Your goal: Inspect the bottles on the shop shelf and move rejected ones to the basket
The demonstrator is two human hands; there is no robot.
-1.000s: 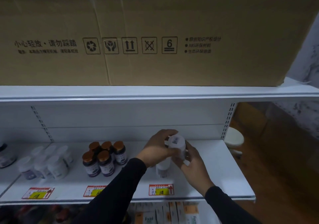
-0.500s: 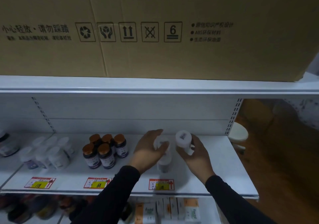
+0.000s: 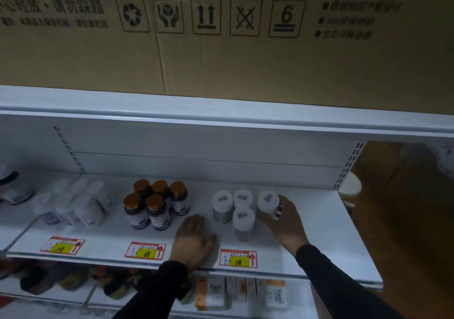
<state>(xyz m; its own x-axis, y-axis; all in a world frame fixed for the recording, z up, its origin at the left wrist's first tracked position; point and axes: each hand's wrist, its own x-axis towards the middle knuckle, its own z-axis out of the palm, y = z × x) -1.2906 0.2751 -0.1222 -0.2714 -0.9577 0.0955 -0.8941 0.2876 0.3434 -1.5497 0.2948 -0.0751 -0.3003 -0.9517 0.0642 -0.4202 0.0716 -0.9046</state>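
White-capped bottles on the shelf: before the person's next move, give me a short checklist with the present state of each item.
1. Right hand grips a white-capped bottle: ok, fingers curl round its side.
2. That bottle stands upright on the shelf: ok.
3. Left hand free: ok, it rests flat on the shelf, holding nothing.
4. The three other white-capped bottles upright beside it: ok.
5. Label or date readable for inspection: cannot tell, the cap stickers are blurred.
6. Basket within reach: cannot tell, no basket is in view.
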